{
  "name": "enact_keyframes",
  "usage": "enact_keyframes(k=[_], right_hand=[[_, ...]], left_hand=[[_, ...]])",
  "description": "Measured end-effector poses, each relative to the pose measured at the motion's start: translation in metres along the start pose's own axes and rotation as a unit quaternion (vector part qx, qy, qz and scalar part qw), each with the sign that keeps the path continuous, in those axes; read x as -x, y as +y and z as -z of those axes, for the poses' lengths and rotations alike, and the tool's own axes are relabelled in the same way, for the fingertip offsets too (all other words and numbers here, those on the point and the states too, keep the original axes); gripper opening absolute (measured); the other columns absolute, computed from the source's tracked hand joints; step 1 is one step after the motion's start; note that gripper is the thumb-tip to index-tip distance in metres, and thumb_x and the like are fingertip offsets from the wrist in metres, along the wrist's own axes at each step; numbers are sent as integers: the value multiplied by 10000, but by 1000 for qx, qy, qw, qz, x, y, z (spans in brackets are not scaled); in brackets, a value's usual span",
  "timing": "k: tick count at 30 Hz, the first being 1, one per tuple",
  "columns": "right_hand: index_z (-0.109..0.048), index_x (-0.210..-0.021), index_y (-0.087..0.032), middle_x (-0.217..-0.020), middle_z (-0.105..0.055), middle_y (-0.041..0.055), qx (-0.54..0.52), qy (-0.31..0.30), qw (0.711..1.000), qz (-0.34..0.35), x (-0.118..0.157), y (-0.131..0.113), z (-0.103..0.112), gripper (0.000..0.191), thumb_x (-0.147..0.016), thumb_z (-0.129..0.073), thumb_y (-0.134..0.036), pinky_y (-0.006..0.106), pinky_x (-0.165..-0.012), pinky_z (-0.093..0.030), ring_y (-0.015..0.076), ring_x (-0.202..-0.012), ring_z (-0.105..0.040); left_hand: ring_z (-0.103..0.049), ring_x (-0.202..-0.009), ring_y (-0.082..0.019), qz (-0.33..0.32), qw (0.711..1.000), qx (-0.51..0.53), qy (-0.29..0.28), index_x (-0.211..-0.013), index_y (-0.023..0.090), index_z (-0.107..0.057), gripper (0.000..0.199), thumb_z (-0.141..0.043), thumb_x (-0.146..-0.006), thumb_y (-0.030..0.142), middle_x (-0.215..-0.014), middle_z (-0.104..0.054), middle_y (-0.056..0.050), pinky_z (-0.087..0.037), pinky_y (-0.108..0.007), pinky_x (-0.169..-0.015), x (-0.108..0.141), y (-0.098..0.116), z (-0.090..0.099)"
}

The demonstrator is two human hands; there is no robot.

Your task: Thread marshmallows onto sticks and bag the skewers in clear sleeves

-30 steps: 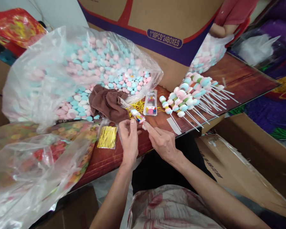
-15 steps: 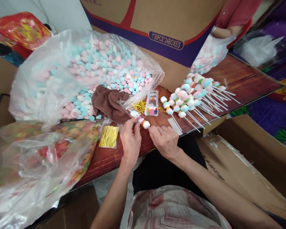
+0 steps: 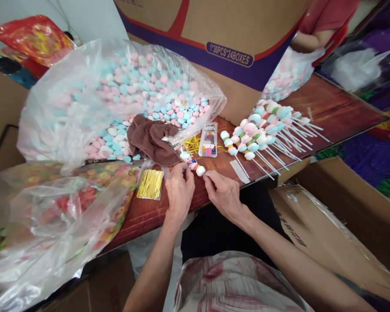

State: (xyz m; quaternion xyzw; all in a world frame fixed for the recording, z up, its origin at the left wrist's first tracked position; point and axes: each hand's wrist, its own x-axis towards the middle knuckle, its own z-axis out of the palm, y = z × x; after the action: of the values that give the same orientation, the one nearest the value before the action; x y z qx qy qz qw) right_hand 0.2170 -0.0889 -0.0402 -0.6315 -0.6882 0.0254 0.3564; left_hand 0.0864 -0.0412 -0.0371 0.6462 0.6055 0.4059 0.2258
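Observation:
Between my hands, just above the table's front edge, is a candy skewer (image 3: 200, 170) with white, orange and pink pieces. A clear printed wrapper (image 3: 172, 141) shows around its far end. My left hand (image 3: 181, 190) is closed on the wrapped middle of the skewer, fingertips pinched. My right hand (image 3: 224, 193) pinches the near end beside the white candy; the stick is mostly hidden by the fingers. A stack of clear printed wrappers (image 3: 209, 139) lies just beyond, with loose gold twist ties (image 3: 192, 144) beside it. Close to my left hand is a packet of gold twist ties (image 3: 150, 184).
A large clear bag of pastel candies (image 3: 123, 89) fills the back left, a brown cloth (image 3: 152, 139) before it. Finished candy skewers (image 3: 258, 125) lie piled at right. A bag of ring candies (image 3: 94, 208) stands front left. A big carton (image 3: 201, 26) is behind; another person's arm (image 3: 307, 41) shows beyond.
Both hands stay on the candy skewer, with my right fingers slightly shifted at its near end. The whole view has moved a little; the surrounding things lie as before.

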Motion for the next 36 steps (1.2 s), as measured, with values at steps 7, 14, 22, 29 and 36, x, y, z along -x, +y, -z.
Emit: enact_keyframes(k=[7, 14, 22, 29, 36], right_hand=[[-624, -866, -194, -710, -662, 9, -146, -42, 981, -121, -4, -5, 5, 172, -945, -479, -242, 232, -601, -390, 133, -593, -585], [-610, -840, -189, -689, -649, 22, -96, -39, 991, -82, -1, -14, 3, 217, -954, -426, -207, 246, -597, -364, 143, -595, -573], [-610, -863, -192, -718, -670, 21, -103, -47, 990, -89, -6, -14, 4, 210, -955, -423, -220, 240, -596, -356, 142, -614, -599], [-618, -913, -188, -724, -684, 26, -106, -50, 989, -85, -4, -16, 5, 198, -966, -435, -240, 240, -597, -380, 147, -604, -624], [-610, -968, -183, -817, -716, 57, -130, -47, 987, -85, -4, -15, 4, 207, -977, -414, -251, 254, -633, -436, 164, -654, -658]], left_hand=[[-630, -719, -187, -22, 997, -67, -10, -895, 182, -603, 68, -549, -872, 217, -813, -693, -59, -455, -297, -674, -1, -1, -2], [-629, -714, -171, -65, 995, -65, -27, -888, 197, -546, 47, -565, -865, 233, -792, -659, -33, -444, -275, -656, 6, 1, 2], [-566, -647, -123, -10, 999, 42, -33, -882, 207, -539, 25, -538, -876, 230, -770, -610, 7, -443, -243, -628, 10, -4, 8], [-609, -744, -140, -4, 999, 44, -23, -936, 192, -572, 83, -538, -910, 263, -864, -667, -31, -464, -266, -692, 9, -2, 7], [-619, -692, -126, -3, 998, 51, -46, -941, 191, -625, 123, -536, -930, 275, -834, -698, -19, -456, -254, -673, 9, -1, 9]])
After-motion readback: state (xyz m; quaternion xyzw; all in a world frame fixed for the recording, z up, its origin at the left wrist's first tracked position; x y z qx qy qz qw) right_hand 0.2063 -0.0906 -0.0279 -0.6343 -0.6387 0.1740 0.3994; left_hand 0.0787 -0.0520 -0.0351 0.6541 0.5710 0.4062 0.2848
